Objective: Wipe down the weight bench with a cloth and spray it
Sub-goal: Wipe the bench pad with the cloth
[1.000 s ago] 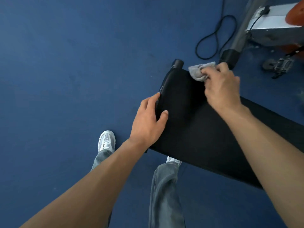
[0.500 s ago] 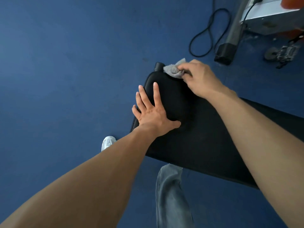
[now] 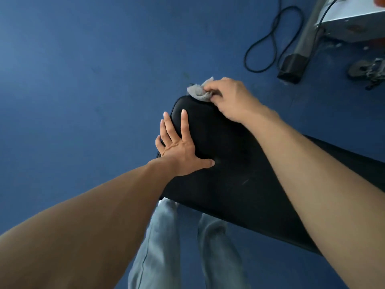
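Note:
The black padded weight bench (image 3: 233,176) runs from the middle of the view to the right edge. Its rounded end points away from me. My right hand (image 3: 231,101) grips a small crumpled grey cloth (image 3: 199,91) and presses it on the far corner of that rounded end. My left hand (image 3: 179,144) lies flat on the pad near its left edge, fingers spread, holding nothing. No spray bottle is in view.
Blue floor (image 3: 83,80) surrounds the bench. A black cable loop (image 3: 270,40) lies on the floor at the upper right, beside a grey machine leg with a black foot (image 3: 291,67) and a pedal (image 3: 368,69). My jeans-clad legs (image 3: 162,243) stand below the bench.
My right hand has slid the cloth leftward along the far end of the pad to its corner. My left hand went from gripping the pad's edge to lying flat with spread fingers.

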